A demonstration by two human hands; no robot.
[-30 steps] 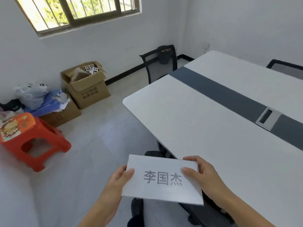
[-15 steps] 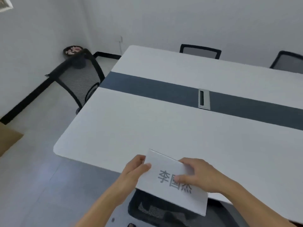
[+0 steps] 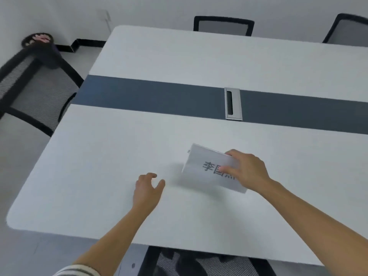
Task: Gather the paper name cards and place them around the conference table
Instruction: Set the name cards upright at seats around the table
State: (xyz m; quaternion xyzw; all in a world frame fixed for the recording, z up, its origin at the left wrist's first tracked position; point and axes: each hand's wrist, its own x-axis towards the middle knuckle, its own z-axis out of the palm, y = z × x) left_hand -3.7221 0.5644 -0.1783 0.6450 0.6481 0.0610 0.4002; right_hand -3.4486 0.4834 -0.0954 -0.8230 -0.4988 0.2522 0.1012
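A white folded paper name card point(image 3: 207, 164) with grey printed characters is over the near half of the white conference table point(image 3: 103, 156). My right hand point(image 3: 247, 168) grips its right side, thumb over the printed face. Whether the card touches the tabletop is unclear; a soft shadow lies to its left. My left hand point(image 3: 148, 189) hovers over the table left of the card, fingers apart, holding nothing.
A dark strip point(image 3: 151, 96) with a metal cable port point(image 3: 233, 103) runs across the table's middle. Black mesh chairs stand at the left end point(image 3: 37, 90), far side point(image 3: 223, 25), far right point(image 3: 350, 30) and under the near edge point(image 3: 199, 261). A bin point(image 3: 39, 39) sits in the corner.
The view swung from the room's window side onto the table. My left hand let go of the card, and my right hand carried it forward over the tabletop.
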